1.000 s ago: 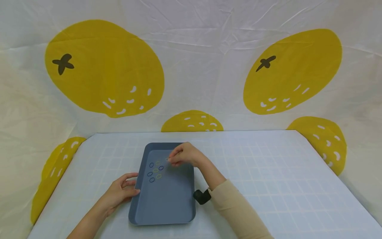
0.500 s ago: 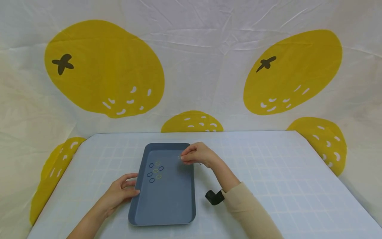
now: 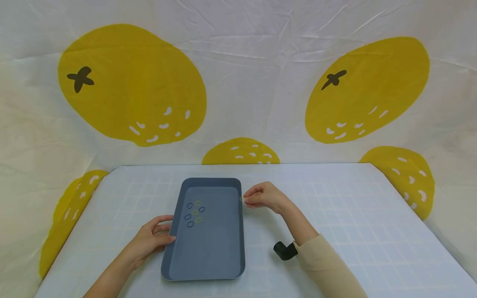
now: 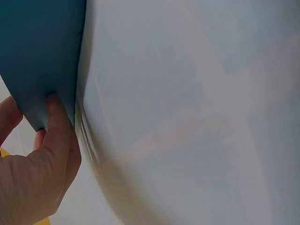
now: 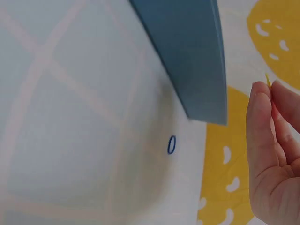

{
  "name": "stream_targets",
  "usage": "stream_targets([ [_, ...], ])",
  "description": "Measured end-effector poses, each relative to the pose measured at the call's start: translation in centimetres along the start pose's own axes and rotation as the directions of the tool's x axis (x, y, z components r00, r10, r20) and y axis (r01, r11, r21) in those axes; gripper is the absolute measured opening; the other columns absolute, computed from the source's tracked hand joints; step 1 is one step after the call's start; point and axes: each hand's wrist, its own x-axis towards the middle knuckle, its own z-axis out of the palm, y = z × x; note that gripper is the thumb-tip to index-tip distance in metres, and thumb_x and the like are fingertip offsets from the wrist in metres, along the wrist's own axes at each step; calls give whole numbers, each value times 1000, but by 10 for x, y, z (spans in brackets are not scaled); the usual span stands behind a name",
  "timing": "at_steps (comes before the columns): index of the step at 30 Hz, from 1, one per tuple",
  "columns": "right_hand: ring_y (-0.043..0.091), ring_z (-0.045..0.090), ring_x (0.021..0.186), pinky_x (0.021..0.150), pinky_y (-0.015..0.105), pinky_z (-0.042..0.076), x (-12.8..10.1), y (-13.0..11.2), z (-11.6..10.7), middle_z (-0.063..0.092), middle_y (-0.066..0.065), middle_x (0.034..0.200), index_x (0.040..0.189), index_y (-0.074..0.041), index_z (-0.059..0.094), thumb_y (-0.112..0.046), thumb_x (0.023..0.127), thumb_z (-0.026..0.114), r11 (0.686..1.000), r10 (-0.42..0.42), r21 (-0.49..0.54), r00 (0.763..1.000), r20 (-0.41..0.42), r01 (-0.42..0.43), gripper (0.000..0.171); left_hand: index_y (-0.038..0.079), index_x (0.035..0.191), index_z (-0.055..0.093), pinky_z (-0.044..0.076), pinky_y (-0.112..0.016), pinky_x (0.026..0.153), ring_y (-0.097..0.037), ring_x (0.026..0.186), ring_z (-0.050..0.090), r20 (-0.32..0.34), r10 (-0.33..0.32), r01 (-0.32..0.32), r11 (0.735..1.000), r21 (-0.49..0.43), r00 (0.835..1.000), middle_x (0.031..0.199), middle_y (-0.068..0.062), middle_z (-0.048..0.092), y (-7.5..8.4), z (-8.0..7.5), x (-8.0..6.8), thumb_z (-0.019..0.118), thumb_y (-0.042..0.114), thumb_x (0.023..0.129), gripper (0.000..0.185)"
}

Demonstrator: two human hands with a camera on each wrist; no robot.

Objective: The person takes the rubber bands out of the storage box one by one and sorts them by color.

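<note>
Partly hidden yellow ring [image 5: 267,78], pinched in right hand [image 3: 267,197], tray [image 3: 203,254] gripped by left hand [image 3: 150,239]

One tray [image 3: 210,252] carries four dark blue rings [image 3: 187,217] and three yellow rings [image 3: 195,212] near its left edge; near its right edge, one blue ring [image 5: 169,146], one yellow ring [image 5: 267,79].

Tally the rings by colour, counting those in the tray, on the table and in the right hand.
Dark blue rings: 5 (4 in the tray, 1 on the table beside it, seen in the right wrist view)
Yellow rings: 4 (3 in the tray, 1 pinched by the right hand)
Total: 9 rings in view
</note>
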Motion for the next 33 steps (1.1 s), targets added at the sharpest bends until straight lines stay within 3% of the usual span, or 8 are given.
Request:
stream_targets([
  [23,15,64,65,65,31,55,-13,46,-10,68,11,76,96,15,62,5,81,65,994,104,-11,994,-17,-105,18,-1,139,31,51,-37,77,-22,98,57,-3,-9,9,1000,17,1000,126,-28,45,-1,0,2,69,-3,78,72],
  [33,12,61,59,59,26,53,-12,50,-10,67,9,73,92,13,64,4,80,67,991,117,-60,993,-33,-119,16,-1,140,31,51,-37,78,-24,103,55,-8,-15,16,999,30,1000,128,-29,44,0,0,2,70,-2,78,72],
])
